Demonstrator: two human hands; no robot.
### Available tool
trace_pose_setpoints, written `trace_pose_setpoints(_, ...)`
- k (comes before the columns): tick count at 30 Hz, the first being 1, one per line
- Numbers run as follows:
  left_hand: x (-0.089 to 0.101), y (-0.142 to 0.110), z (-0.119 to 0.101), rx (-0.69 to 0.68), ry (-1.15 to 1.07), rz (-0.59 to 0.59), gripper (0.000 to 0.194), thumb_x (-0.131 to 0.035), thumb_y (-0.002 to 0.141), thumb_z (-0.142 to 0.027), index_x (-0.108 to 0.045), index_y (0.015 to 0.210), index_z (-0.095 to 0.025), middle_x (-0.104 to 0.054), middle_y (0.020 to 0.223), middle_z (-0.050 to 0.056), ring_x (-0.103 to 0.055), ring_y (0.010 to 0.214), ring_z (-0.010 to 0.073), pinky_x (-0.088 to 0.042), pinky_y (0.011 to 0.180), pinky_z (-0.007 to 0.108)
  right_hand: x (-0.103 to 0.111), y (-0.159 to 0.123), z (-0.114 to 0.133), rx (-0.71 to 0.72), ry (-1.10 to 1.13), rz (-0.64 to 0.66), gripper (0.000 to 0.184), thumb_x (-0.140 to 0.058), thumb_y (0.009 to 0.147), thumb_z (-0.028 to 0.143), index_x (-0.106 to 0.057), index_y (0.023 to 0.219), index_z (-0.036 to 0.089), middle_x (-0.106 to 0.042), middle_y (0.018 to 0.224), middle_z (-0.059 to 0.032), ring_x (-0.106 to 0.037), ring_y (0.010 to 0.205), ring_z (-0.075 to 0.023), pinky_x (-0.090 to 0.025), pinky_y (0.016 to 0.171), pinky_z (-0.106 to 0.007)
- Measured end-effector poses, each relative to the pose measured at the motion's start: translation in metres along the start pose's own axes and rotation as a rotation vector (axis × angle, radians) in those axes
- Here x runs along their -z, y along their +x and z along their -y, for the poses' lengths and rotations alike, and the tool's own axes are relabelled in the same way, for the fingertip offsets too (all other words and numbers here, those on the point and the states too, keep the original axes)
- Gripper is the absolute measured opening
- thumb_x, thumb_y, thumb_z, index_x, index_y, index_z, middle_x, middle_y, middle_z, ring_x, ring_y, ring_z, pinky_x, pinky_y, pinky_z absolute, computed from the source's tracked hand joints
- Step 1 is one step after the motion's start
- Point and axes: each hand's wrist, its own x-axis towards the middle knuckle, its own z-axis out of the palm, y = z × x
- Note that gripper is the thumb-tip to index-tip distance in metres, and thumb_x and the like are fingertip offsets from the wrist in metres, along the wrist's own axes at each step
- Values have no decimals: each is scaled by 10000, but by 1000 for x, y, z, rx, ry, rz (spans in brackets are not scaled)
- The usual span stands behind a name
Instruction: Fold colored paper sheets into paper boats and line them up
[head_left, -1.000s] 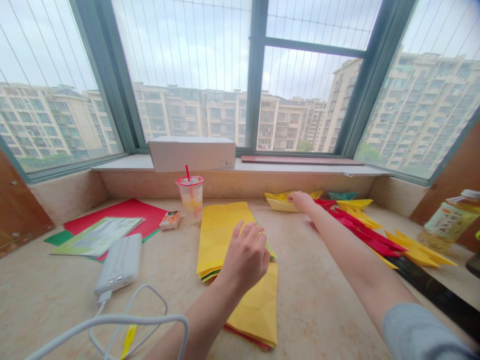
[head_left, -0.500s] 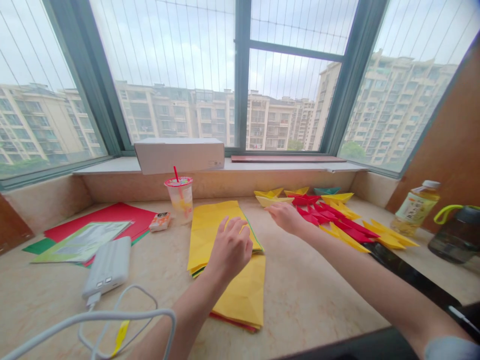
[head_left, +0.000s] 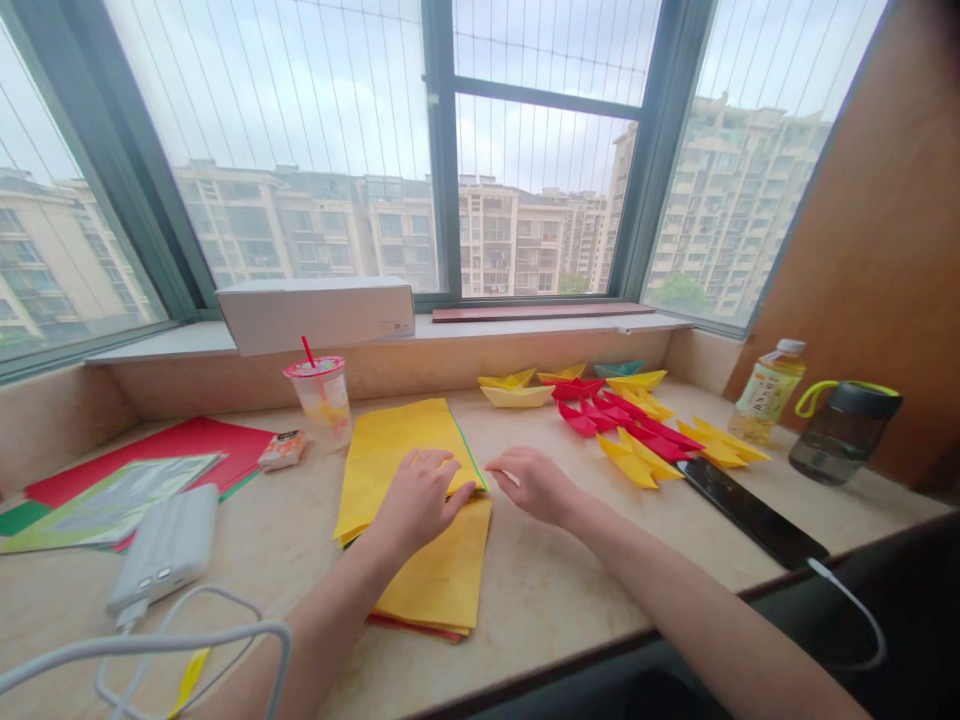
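My left hand (head_left: 421, 498) rests over a stack of yellow paper (head_left: 394, 435), its fingers apart and the thumb pointing right. A second layer of yellow sheets (head_left: 442, 580), with red paper under its lower edge, sticks out nearer to me. Just past the stack's right edge is my right hand (head_left: 531, 485), with loosely bent fingers and a gap between thumb and forefinger; nothing shows in it. Folded paper boats stand beyond it to the right: a pale yellow boat (head_left: 517, 397), several red boats (head_left: 626, 418) and several yellow ones (head_left: 637, 460).
On the left are a white power bank (head_left: 165, 545) with a looped cable, red paper (head_left: 180, 445), a small orange packet (head_left: 283, 450) and a plastic cup (head_left: 321, 400). A phone (head_left: 750, 510), a drink bottle (head_left: 769, 390) and a dark water bottle (head_left: 847, 430) stand or lie right.
My right hand has drawn back from beside the pale yellow boat towards the paper stack. My left hand stays over the stack, thumb now stretched out. The view has turned right.
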Motion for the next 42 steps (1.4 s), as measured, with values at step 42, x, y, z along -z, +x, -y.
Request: trace_pose_setpoints(42,8,3,0,53,-8,22,346,-416,987,-238,-671,766,-160,-688,777,74,-633,752,198,-428,730,314,11,-11,14,5,33,284,195,-610,926,309,-769,853,225,-664,962,-70,-591,927,-208,-446,866,-372)
